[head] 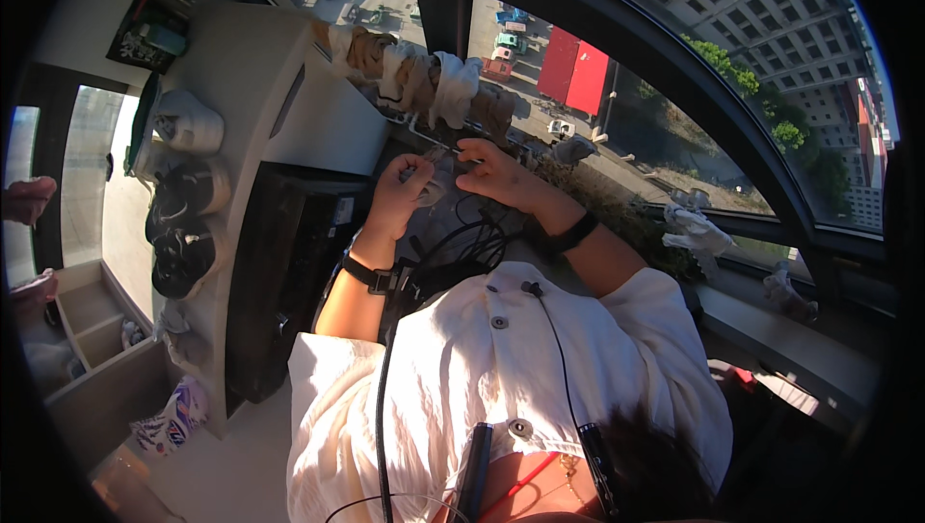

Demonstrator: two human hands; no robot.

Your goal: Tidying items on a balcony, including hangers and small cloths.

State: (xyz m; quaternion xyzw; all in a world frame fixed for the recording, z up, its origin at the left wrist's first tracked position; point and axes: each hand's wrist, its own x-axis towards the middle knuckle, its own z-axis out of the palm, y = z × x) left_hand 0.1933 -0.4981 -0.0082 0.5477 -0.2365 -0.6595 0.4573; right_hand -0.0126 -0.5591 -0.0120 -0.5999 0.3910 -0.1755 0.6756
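My left hand (405, 187) grips a small crumpled grey cloth (435, 192), possibly a sock, between thumb and fingers. Much of it is hidden by the hand. Just to its right, my right hand (498, 173) has its fingers apart and appears to hold nothing. Its fingertips are near the cloth and the end of a thin white rod (426, 134); whether they touch the rod cannot be made out. Beyond both hands, a row of bunched white, beige and brown cloth pieces (457, 86), sock-like, hangs along the window.
Shoes (189, 194) line a pale cabinet top (249, 46) at left, above a dark box-like unit (289, 270). Black cables (470, 241) lie below my hands. Plants (600, 198) and crumpled white cloth (694, 234) are by the window. A printed bag (173, 418) is at lower left.
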